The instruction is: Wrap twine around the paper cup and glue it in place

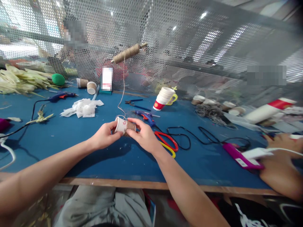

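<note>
My left hand (104,135) and my right hand (143,135) both grip a small white paper cup (121,125) lying on its side above the blue table (106,157). The cup's right part is wrapped in brown twine. A strand of twine (123,88) rises from the cup to a twine spool (129,52) hung on the mesh screen. My left fingers pinch the cup's rim end; my right fingers curl over the wrapped end.
A blue glue gun (146,116) and red-and-yellow scissors (167,143) lie just right of my hands, with a black cable (187,138). Stacked cups (164,98), pliers (133,102), crumpled white plastic (82,107), dried leaves (21,81) and another glue gun (60,96) sit farther back. A co-worker's hand (281,148) rests at right.
</note>
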### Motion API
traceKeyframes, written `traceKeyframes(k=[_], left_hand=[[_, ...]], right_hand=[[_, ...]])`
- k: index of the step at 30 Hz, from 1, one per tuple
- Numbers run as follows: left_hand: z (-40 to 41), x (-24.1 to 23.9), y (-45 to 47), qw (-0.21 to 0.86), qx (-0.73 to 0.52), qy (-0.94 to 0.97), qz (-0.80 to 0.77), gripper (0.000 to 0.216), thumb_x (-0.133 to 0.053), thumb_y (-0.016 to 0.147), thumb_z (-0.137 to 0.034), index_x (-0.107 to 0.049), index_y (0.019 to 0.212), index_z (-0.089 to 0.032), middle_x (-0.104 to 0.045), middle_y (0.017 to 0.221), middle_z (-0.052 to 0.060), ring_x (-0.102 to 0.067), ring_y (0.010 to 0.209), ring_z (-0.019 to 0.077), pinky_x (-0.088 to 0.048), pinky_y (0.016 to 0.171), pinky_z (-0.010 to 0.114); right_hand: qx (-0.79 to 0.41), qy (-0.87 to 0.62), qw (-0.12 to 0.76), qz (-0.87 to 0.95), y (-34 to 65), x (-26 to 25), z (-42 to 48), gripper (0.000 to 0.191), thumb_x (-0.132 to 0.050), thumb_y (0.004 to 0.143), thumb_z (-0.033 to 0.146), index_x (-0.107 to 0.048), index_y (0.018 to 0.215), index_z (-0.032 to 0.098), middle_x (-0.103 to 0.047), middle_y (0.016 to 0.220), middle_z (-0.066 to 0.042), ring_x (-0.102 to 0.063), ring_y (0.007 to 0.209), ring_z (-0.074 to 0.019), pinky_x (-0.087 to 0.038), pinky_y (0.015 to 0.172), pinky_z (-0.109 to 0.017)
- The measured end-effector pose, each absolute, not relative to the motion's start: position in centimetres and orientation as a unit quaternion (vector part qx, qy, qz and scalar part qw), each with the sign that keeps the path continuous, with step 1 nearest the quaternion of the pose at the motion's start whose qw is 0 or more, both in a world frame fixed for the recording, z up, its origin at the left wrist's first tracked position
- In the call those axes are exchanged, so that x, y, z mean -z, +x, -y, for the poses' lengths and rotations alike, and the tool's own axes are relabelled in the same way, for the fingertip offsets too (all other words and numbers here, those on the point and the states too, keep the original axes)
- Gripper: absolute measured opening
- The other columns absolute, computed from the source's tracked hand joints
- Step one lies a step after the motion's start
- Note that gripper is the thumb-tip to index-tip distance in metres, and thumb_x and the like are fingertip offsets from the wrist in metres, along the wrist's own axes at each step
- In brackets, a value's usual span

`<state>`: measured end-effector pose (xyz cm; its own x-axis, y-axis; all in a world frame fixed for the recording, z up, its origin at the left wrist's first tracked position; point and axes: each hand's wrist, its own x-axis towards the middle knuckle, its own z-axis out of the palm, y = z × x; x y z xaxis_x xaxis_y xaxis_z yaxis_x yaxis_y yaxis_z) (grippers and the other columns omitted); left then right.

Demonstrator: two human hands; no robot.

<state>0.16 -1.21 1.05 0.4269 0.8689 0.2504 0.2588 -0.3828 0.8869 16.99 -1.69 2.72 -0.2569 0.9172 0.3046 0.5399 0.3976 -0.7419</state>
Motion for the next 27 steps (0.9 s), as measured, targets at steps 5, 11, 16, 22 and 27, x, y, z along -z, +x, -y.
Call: traceKeyframes(k=[5,11,16,22,27], left_hand=[[1.1,-0.9,0.1,0.415,-0.381,0.736,-0.377,0.027,-0.047,0.07,-0.021,-0.057,0.092,-0.009,-0.06,0.082,0.004,-0.052,0.072,0.0149,-0.041,0.068,0.025],[1.1,-0.7,0.2,0.405,-0.382,0.74,-0.378,0.026,-0.047,0.069,-0.02,-0.058,0.089,-0.009,-0.06,0.08,0.004,-0.052,0.071,0.0147,-0.041,0.066,0.025],[1.0,-0.7,0.2,0.407,-0.382,0.74,-0.375,0.025,-0.048,0.069,-0.02,-0.057,0.09,-0.009,-0.06,0.081,0.004,-0.052,0.071,0.0144,-0.041,0.067,0.025],[0.7,-0.6,0.0,0.459,-0.395,0.705,-0.368,0.031,-0.05,0.069,-0.023,-0.055,0.096,-0.009,-0.061,0.085,0.006,-0.054,0.077,0.0175,-0.041,0.072,0.029],[0.6,-0.9,0.0,0.551,-0.409,0.634,-0.357,0.032,-0.054,0.067,-0.025,-0.055,0.096,-0.009,-0.061,0.089,0.006,-0.055,0.081,0.0183,-0.04,0.077,0.03]], right_hand=[[-0.264,-0.472,0.372,0.754,17.1,-2.6,1.7,0.041,-0.054,0.068,0.022,-0.05,0.108,0.015,-0.055,0.11,-0.01,-0.049,0.104,-0.0215,-0.038,0.089,-0.038],[-0.271,-0.482,0.367,0.748,16.8,-2.5,1.8,0.042,-0.054,0.067,0.021,-0.049,0.108,0.014,-0.054,0.11,-0.011,-0.048,0.105,-0.0222,-0.038,0.089,-0.038],[-0.296,-0.481,0.378,0.734,16.7,-2.4,1.8,0.042,-0.056,0.066,0.02,-0.05,0.108,0.016,-0.054,0.109,-0.009,-0.047,0.106,-0.0221,-0.039,0.087,-0.038],[-0.384,-0.43,0.487,0.656,17.5,-2.9,1.4,0.026,-0.057,0.068,0.023,-0.057,0.094,0.021,-0.053,0.112,-0.004,-0.047,0.104,-0.0177,-0.039,0.086,-0.033],[-0.412,-0.434,0.576,0.557,18.0,-3.3,1.0,0.01,-0.056,0.07,0.026,-0.06,0.073,0.018,-0.06,0.079,-0.001,-0.054,0.075,-0.0119,-0.042,0.07,-0.027]])
